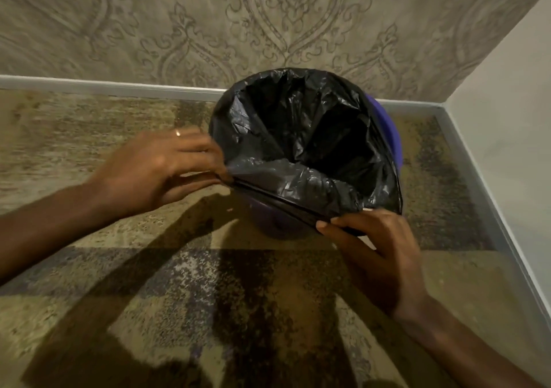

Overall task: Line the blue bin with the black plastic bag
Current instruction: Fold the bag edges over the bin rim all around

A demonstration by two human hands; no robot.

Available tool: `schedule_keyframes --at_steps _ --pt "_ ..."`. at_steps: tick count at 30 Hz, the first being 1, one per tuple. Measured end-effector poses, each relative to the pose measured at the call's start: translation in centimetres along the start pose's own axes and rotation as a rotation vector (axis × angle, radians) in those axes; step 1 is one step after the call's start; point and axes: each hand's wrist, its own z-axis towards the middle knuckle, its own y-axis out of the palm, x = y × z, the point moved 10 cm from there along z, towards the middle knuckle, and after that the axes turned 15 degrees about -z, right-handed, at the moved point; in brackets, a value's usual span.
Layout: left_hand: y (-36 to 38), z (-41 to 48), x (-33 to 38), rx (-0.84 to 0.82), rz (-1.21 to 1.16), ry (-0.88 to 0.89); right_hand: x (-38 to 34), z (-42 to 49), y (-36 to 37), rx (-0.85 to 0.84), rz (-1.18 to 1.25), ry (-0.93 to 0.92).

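The blue bin [387, 131] stands on the floor in a room corner, mostly hidden by the black plastic bag [301, 137], which hangs open inside it and drapes over the far and left rim. Blue plastic shows at the right side and under the near edge. My left hand [161, 167] pinches the bag's near edge at the bin's left side. My right hand [378, 247] pinches the same edge at the near right, with the edge stretched taut in a straight line between the two hands.
A patterned wall [208, 23] rises just behind the bin, with a plain wall [507, 113] to the right. Grey skirting [89, 85] runs along both. Mottled carpet [149, 283] covers the floor, with dark shadows of my arms on it.
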Motion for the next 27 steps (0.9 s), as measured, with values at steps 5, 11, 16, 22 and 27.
schedule_keyframes --at_steps 5,11,16,22,27 --pt "1.3 -3.3 1.6 0.172 0.128 -0.025 0.6 -1.0 0.7 -0.052 0.165 -0.017" --pt "5.6 -5.3 0.3 0.167 0.005 -0.212 2.1 -1.3 1.3 -0.111 0.496 0.136" --pt "7.4 -5.8 -1.7 0.114 -0.179 -0.281 5.3 2.4 -4.7 0.154 0.277 0.34" --pt "-1.7 -4.6 -9.2 0.775 -0.553 -0.59 11.3 12.3 2.0 -0.42 -0.005 0.444" --pt "-2.1 6.8 -12.2 0.481 -0.524 -0.689 12.9 13.4 9.4 -0.866 -0.099 0.495"
